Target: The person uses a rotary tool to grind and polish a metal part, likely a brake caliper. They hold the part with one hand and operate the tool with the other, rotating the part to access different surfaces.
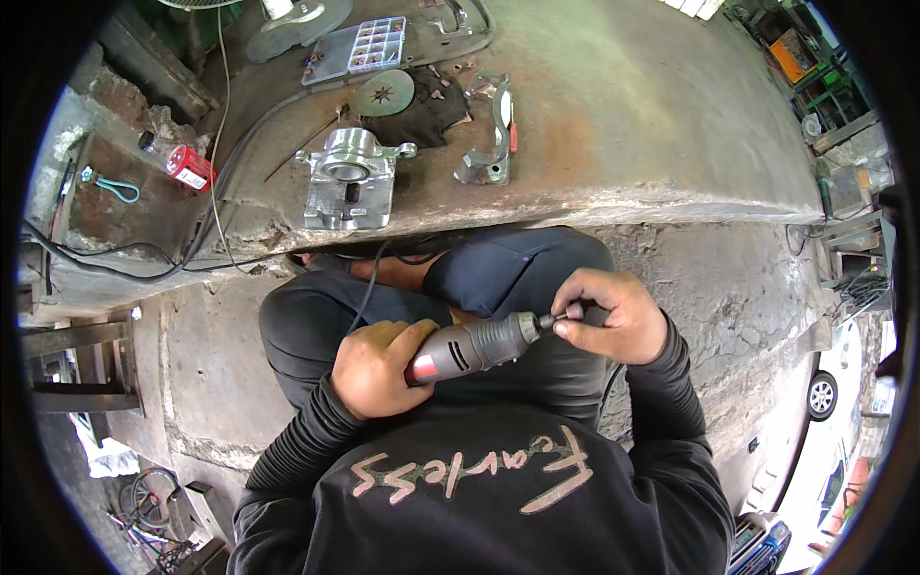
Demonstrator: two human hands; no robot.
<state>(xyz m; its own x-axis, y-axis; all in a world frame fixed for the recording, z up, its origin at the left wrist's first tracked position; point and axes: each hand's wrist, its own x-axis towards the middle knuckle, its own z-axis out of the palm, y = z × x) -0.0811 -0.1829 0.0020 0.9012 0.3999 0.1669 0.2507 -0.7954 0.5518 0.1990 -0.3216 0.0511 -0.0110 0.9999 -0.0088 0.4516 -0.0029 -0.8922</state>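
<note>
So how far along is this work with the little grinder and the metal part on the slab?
Looks early. Set out already: the silver brake caliper and a bracket lie on the concrete slab, beside a box of small parts. In hand: the left hand grips the grey grinder while the right hand pinches its tip, apparently fitting or tightening a bit. Left: the caliper lies untouched, so any grinding on it seems not yet begun.
</note>
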